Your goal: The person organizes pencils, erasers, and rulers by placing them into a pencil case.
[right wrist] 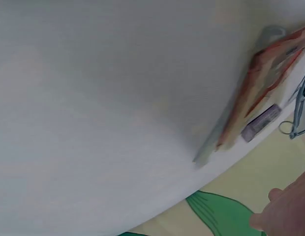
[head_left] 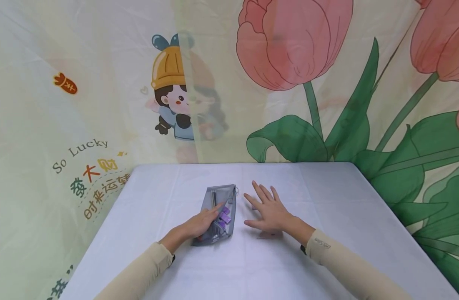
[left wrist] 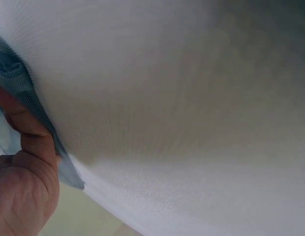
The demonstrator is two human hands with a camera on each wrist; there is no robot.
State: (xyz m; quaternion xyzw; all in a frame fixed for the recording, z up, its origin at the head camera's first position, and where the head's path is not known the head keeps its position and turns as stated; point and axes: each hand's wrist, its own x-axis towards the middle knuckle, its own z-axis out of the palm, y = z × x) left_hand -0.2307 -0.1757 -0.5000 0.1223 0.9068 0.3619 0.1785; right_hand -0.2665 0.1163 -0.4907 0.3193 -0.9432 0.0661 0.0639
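A grey see-through mesh zip pouch lies on the white table, with several small purple pieces and dark slim sticks showing inside. My left hand grips its left side; in the left wrist view the curled fingers are at the mesh edge. Fingers spread, my right hand hovers right of the pouch and holds nothing. Partly hidden under it is a flat pinkish thing. The right wrist view shows a reddish-edged flat thing, a translucent strip and a small purplish block.
White cloth covers the table. Behind it hangs a curtain printed with tulips and a cartoon figure. A metal ring sits at the pouch's upper right corner.
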